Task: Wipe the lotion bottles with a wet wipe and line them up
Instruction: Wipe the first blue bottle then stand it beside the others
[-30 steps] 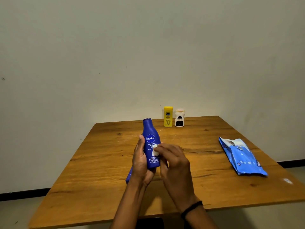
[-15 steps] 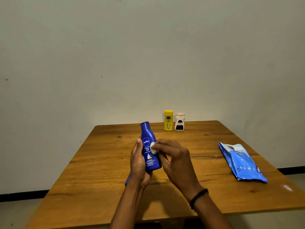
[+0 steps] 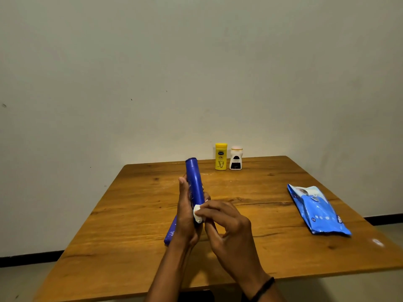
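My left hand [image 3: 186, 216] grips a dark blue lotion bottle [image 3: 194, 182] upright above the table, its narrow side turned toward me. My right hand [image 3: 226, 223] pinches a small folded white wet wipe [image 3: 198, 213] against the bottle's lower right side. A second blue item [image 3: 170, 233] lies on the table, mostly hidden behind my left hand. A yellow lotion bottle [image 3: 221, 156] and a small white bottle with a dark label [image 3: 235, 159] stand side by side at the table's far edge.
The wooden table [image 3: 135, 216] stands against a plain wall. A blue wet-wipe pack [image 3: 318, 211] lies on its right side, flap partly lifted. A small pale spot [image 3: 377, 242] marks the near right corner.
The blue bottle has been turned in my left hand, so its label faces left instead of toward me. My right hand and the wipe have slid down to the bottle's lower part.
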